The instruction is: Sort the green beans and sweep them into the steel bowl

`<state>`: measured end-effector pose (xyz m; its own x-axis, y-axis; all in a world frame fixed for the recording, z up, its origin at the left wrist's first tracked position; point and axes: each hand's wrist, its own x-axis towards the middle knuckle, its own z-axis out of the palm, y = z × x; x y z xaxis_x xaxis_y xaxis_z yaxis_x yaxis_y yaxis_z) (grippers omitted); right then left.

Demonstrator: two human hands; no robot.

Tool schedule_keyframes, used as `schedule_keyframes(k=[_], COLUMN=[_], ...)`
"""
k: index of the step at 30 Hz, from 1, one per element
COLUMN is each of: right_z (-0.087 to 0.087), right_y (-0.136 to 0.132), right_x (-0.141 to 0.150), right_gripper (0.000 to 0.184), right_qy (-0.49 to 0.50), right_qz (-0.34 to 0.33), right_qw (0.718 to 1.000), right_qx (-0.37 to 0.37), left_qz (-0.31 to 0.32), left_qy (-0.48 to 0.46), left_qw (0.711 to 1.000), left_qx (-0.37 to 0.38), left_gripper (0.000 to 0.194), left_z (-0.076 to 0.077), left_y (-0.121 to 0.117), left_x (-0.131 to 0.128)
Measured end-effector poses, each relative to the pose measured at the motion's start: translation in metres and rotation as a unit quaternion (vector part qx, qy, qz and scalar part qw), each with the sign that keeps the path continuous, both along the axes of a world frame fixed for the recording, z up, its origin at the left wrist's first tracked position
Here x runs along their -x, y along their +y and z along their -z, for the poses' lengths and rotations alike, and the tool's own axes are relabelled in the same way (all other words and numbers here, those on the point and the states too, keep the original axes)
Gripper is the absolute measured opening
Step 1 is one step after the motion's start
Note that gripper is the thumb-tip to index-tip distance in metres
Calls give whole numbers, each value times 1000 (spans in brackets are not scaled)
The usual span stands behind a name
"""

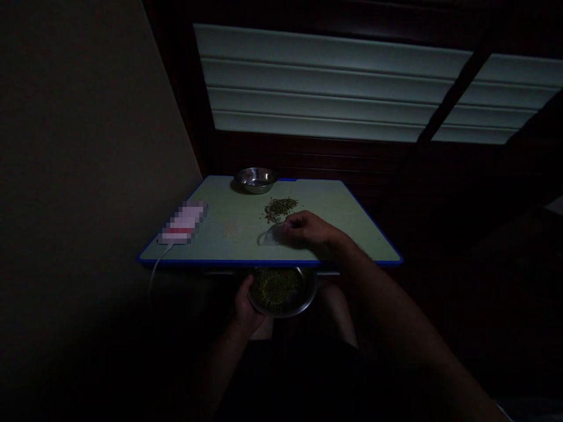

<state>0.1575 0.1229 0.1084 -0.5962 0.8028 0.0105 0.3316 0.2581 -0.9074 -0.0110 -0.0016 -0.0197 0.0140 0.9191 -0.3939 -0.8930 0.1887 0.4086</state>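
Observation:
My left hand (250, 305) grips the left rim of a metal bowl (307, 298) just below the table's front edge, thumb on the rim. Small green beans (276, 287) lie inside it. Over the table, my right hand (308, 228) is closed, pinching a thin see-through piece (270, 235) that looks like clear plastic; its exact kind is hard to make out in the dark. Just beyond that piece, a loose pile of small green-brown beans (280, 208) is spread on the tabletop. To its left lies a faint patch of pale grains (231, 228).
The small table (360, 234) has a pale top and blue edging. An empty-looking metal bowl (256, 180) stands at its back. A blurred-out phone (183, 223) with a white cable (155, 266) lies at the left. A wall rises left; dark wood with pale panels (321, 88) stands behind.

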Motion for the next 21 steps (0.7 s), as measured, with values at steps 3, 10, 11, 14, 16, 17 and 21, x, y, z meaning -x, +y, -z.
schedule_keyframes(k=[3,10,11,14,16,17,21], right_z=[6,31,33,37,38,39,41], right_y=[26,48,48,46,47,47,48], right_x=[-1,-9,-10,-9,-8,-8,-8], right_gripper=[17,17,16,18,20,21,21], right_qy=[37,51,42,6,-12,-21,-53], right_qz=[128,275,279,280,273,266,235], right_qw=[989,943,939,932,930,930,934], right_qx=[-66,-181,-198,-231,-246,-252,-263], left_qz=[-3,11,11,18,15,13,14], left_qy=[4,0,3,11,8,9,30], left_qw=[1000,1000,1000,1000,1000,1000,999], left_qx=[3,9,10,9,5,4,20], left_gripper=[24,25,26,28,28,28,25], left_z=[3,6,6,7,7,6,-1], left_y=[1,1,1,1,1,1,0], left_x=[1,3,3,4,4,4,0])
